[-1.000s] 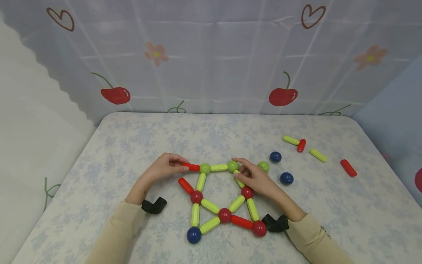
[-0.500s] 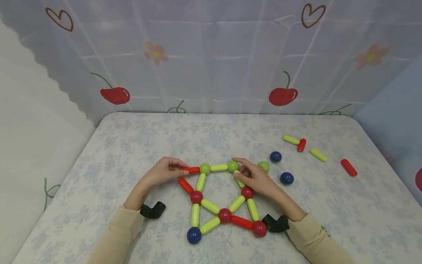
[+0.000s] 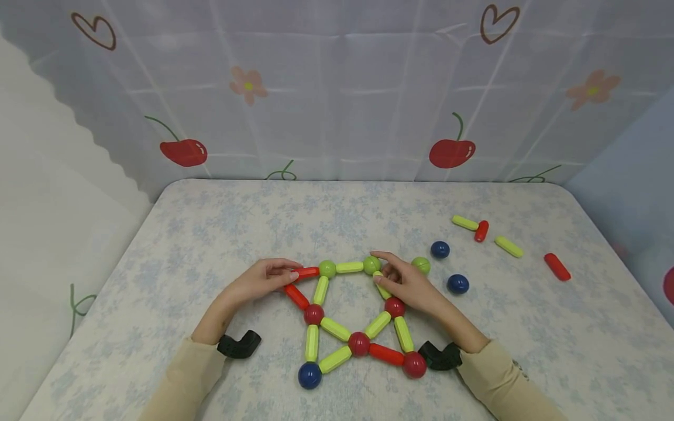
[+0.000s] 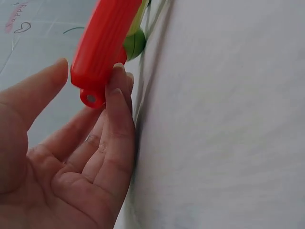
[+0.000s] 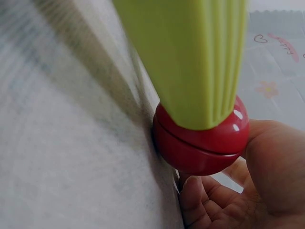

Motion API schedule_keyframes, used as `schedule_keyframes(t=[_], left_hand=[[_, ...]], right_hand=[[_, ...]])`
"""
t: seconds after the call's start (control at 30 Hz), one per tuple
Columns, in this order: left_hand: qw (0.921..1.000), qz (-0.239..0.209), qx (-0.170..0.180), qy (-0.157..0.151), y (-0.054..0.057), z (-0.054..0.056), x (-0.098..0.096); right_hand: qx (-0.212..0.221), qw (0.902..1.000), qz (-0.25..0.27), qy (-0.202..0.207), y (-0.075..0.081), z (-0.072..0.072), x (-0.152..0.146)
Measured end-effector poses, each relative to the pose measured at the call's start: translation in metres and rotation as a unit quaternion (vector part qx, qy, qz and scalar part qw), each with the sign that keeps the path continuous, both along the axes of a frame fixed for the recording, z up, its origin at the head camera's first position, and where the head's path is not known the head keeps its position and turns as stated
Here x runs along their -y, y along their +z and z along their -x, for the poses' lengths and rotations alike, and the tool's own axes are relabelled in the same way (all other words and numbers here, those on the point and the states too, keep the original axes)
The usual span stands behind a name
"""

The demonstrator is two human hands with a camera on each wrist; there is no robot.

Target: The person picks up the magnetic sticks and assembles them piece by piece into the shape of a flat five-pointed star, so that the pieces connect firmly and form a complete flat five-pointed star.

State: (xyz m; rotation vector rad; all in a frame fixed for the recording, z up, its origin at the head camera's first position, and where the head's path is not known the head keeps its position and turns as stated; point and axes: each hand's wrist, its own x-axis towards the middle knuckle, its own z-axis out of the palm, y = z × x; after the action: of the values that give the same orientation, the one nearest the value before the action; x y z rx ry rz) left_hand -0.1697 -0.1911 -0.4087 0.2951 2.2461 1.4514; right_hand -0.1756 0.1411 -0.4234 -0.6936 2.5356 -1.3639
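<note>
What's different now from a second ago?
The left hand moved down the head view, swinging the outer end of its red stick closer to the neighbouring red stick. Nothing was newly grabbed or let go. The right hand and the balls stayed put.

both forearms [image 3: 181, 374] angle inward — left grip [image 3: 260, 279] with fingers [image 4: 119, 138] bent, right grip [image 3: 409, 285] curled below its forefinger [image 3: 385, 256].

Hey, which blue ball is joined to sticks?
The blue ball at front left: two yellow-green sticks meet it; the other two blue balls touch none.
</note>
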Motion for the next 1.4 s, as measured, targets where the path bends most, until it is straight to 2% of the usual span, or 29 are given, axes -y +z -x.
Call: schedule_keyframes(t=[0.2,0.3,0.37,0.47,0.57,0.67,0.73,0.83,0.9,1.0,1.1,1.2,1.27,1.4], left_hand=[[0.9947,-0.072,0.074,0.004,-0.005,-0.015,0.005],[0.9899,-0.098,0.098,0.032,-0.007,-0.021,0.005],[0.9838,-0.123,0.117,0.058,-0.009,-0.026,0.003],[0.969,-0.17,0.153,0.093,-0.011,-0.034,-0.001],[0.9554,-0.208,0.177,0.112,-0.011,-0.041,-0.007],[0.9481,-0.229,0.185,0.119,-0.011,-0.046,-0.011],[0.946,-0.236,0.186,0.122,-0.012,-0.049,-0.014],[0.9444,-0.242,0.187,0.122,-0.014,-0.051,-0.017],[0.9441,-0.243,0.186,0.123,-0.014,-0.052,-0.018],[0.9443,-0.242,0.184,0.125,-0.013,-0.052,-0.019],[0.9449,-0.239,0.187,0.122,-0.011,-0.052,-0.019],[0.9455,-0.235,0.19,0.122,-0.009,-0.052,-0.02],[0.9451,-0.234,0.191,0.125,-0.009,-0.052,-0.022],[0.943,-0.241,0.188,0.131,-0.01,-0.054,-0.025]], right_hand=[[-0.002,1.0,-0.003,0.0,0.002,0.0,0.001],[-0.003,1.0,-0.005,-0.001,0.002,0.0,0.001],[-0.004,1.0,-0.007,0.0,0.001,0.001,0.002],[-0.005,1.0,-0.005,0.003,0.0,0.002,0.003],[-0.006,1.0,-0.004,0.002,0.0,0.002,0.004],[-0.002,0.9999,-0.013,0.008,0.003,0.002,0.003],[0.008,0.9992,-0.03,0.024,0.01,0.002,-0.001],[0.003,0.9973,-0.065,0.036,0.029,0.001,-0.018],[-0.017,0.996,-0.084,0.027,0.043,0.002,-0.036],[-0.051,0.9922,-0.113,-0.013,0.056,0.002,-0.068],[-0.036,0.9859,-0.162,-0.024,0.057,-0.001,-0.098],[0.017,0.9784,-0.206,0.001,0.051,-0.005,-0.117],[0.031,0.9756,-0.216,0.021,0.045,-0.007,-0.122],[0.004,0.9742,-0.223,0.034,0.045,-0.006,-0.115]])
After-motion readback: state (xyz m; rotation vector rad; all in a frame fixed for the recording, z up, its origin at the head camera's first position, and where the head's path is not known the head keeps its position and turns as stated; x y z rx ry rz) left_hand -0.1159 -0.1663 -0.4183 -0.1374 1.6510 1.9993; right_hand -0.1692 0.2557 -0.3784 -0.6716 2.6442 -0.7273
